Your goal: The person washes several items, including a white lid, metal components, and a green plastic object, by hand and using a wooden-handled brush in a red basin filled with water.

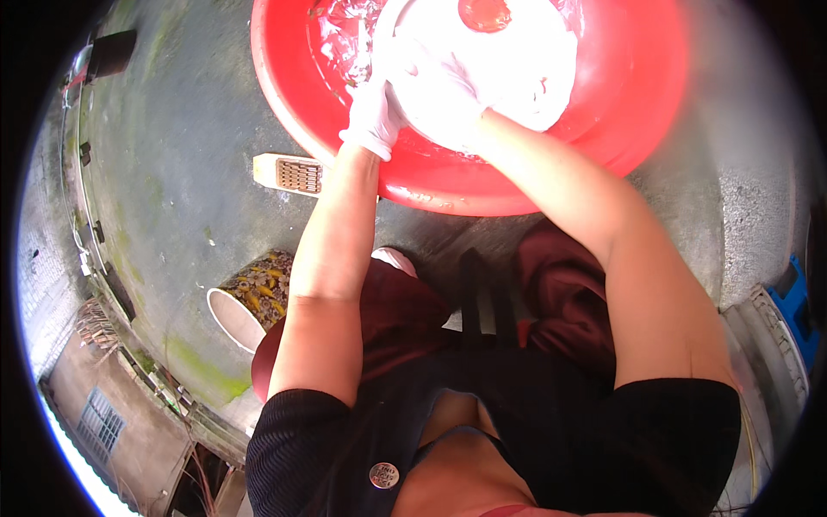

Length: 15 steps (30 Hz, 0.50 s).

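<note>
Both my hands wear thin whitish gloves and are over a large red plastic basin (pixel 452 203) at the top of the view. My left hand (pixel 375 116) is at the near left rim of a white, overexposed round vessel (pixel 552 97) inside the basin; its fingers are washed out by glare. My right hand (pixel 452 84) reaches into the white vessel, its fingers also lost in the brightness. A round red patch shows in the vessel's upper part. Water with glare and dark bits (pixel 349 45) lies in the basin, left of the vessel.
A wooden grater (pixel 300 174) lies on the concrete ground against the basin's left side. A flower-patterned cylindrical container (pixel 258 291) lies tipped near my left knee. A blue plastic object (pixel 791 310) stands at the far right. A building with a barred window is lower left.
</note>
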Each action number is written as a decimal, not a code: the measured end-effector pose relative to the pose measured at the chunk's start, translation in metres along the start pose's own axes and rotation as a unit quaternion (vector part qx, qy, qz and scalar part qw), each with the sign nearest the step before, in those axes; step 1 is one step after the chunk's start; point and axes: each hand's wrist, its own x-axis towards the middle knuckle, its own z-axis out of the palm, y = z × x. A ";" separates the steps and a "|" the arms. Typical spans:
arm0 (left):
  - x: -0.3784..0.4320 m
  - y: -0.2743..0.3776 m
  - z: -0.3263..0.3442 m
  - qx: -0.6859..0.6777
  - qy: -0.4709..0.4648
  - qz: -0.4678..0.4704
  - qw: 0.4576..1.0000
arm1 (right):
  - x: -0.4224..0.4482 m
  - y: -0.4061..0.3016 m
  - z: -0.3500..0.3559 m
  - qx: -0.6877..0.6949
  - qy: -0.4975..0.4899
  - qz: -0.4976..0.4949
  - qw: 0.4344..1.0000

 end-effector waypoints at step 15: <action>-0.009 -0.008 0.013 0.027 0.009 -0.046 0.999 | 0.000 0.008 -0.010 0.359 -0.048 0.112 0.925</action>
